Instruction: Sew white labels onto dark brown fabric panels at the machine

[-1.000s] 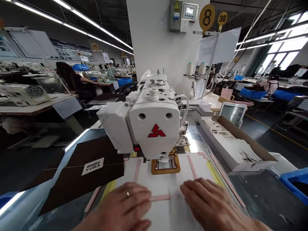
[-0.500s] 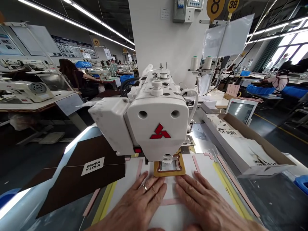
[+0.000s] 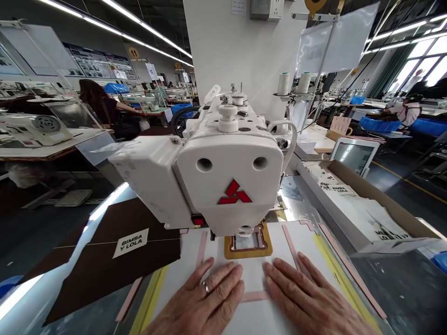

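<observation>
My left hand (image 3: 204, 300), with a ring on one finger, lies flat with fingers stretched on a white sheet (image 3: 251, 279) marked with pink strips. My right hand (image 3: 303, 298) lies flat beside it on the same sheet, fingers spread. Both sets of fingertips end just short of an orange frame-shaped clamp (image 3: 248, 244) under the head of a white sewing machine (image 3: 223, 172) bearing a red three-diamond logo. Neither hand holds anything.
A dark brown piece with a "BIMBA Y LOLA" label (image 3: 131, 242) lies at left. A cardboard tray (image 3: 394, 209) of white printed pieces stands at right, a small screen (image 3: 354, 156) behind it. Thread cones (image 3: 283, 83) stand behind the machine. Other people sit at far tables.
Both hands slid forward along the white sheet toward the orange clamp, then settled flat just short of it. The view moved closer to the machine head.
</observation>
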{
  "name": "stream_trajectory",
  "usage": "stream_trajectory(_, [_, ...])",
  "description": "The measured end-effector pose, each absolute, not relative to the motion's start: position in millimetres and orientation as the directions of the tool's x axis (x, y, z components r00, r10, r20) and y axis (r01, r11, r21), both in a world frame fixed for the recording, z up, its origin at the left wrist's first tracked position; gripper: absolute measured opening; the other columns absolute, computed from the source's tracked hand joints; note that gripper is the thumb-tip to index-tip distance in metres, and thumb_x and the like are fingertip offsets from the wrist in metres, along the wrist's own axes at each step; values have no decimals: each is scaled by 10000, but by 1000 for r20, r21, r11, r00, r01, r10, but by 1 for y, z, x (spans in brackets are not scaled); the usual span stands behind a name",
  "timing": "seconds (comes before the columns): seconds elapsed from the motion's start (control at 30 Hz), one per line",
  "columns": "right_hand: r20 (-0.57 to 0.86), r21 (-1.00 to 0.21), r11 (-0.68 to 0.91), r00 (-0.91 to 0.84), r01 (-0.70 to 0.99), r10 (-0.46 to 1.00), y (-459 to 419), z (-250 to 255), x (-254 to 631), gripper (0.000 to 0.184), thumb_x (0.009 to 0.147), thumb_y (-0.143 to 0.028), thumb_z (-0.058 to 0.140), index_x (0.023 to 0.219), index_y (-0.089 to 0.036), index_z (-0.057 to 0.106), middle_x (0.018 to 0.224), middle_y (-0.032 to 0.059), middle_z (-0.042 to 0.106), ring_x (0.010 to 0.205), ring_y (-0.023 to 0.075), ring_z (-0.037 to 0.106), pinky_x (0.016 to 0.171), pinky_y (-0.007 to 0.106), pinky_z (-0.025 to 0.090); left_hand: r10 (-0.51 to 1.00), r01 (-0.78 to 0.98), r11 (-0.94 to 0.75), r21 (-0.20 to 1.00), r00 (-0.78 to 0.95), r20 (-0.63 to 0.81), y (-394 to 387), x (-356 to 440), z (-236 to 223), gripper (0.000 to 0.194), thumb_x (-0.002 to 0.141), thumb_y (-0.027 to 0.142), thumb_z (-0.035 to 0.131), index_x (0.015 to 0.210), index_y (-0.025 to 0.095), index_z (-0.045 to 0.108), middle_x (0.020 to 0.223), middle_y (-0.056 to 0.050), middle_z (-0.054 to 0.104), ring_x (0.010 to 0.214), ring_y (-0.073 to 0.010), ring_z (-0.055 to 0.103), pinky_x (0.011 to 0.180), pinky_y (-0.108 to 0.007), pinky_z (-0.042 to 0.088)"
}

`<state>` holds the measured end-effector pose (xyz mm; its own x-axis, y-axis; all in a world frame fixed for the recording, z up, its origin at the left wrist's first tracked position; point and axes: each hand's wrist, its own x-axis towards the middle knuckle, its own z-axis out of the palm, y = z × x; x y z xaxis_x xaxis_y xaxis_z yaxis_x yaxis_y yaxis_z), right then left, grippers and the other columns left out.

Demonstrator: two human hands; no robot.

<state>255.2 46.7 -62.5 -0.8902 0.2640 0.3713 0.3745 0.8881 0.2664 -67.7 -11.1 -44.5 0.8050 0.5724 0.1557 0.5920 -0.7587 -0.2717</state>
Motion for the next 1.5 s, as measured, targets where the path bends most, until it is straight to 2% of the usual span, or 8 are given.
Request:
stream_trajectory(0.1, [364,228,901,-891,368,271,46,-55,260,671,1111,-602,468,1570,-116,518,1562,81,567,1439,228,565,1330,464,6,547,556,-787,-268,829,114,-10,-65,-41,821,1093,716,288,1581,78,461,1670,-162,407,1550,-341,414,1327,-533,262])
stream_trajectory(0.2, [321,110,921,-890,373,323,48,-47,261,793,1081,-629,519,1670,-124,354,1624,86,484,1506,238,483,1332,422,188,558,571,-788,-231,820,124,-10,-60,-34,802,1076,721,391,1560,90,492,1654,-158,436,1519,-331,463,1334,-516,253])
stream_trajectory(0.4, [281,-86,907,-864,412,418,49,-37,256,836,1068,-627,544,1723,-237,202,1621,96,488,1508,325,474,1249,512,395,636,664,-729,-167,747,194,-5,-58,-27,880,1011,787,484,1532,79,529,1597,-140,529,1504,-315,480,1349,-472,214])
stream_trajectory(0.6, [259,11,904,-875,427,410,45,-43,263,896,1030,-713,545,1681,-134,333,1642,111,456,1514,319,465,1251,490,403,621,658,-727,-194,752,223,-7,-60,-34,830,1025,750,507,1535,95,527,1603,-126,529,1518,-285,462,1345,-439,231])
stream_trajectory(0.83, [358,27,914,-858,405,369,55,-58,260,970,956,-845,516,1624,-143,461,1584,162,531,1466,370,522,1243,584,384,629,665,-705,-246,747,217,-9,-60,-43,834,985,777,563,1600,221,471,1632,-127,491,1494,-371,476,1175,-536,474])
stream_trajectory(1.0, [264,94,901,-883,424,388,50,-47,256,820,1033,-719,537,1599,-127,490,1638,90,458,1482,331,506,1215,494,455,656,688,-694,-215,726,207,-9,-57,-42,826,1001,724,596,1593,160,473,1677,-96,432,1508,-330,456,1286,-511,351])
stream_trajectory(1.23, [268,91,892,-873,444,407,45,-60,257,962,1027,-749,506,1694,-100,263,1673,113,389,1504,352,471,1153,515,517,651,699,-710,-88,698,297,-18,-54,-46,770,1086,674,419,1610,109,424,1665,-138,436,1598,-291,327,1372,-489,104])
stream_trajectory(1.5, [342,-47,866,-806,498,482,52,-92,245,1083,983,-818,482,1730,-120,125,1695,181,359,1572,397,345,1247,623,347,600,661,-746,-79,719,351,-11,-49,-60,721,1112,648,317,1586,125,464,1619,-147,501,1575,-304,375,1359,-548,174])
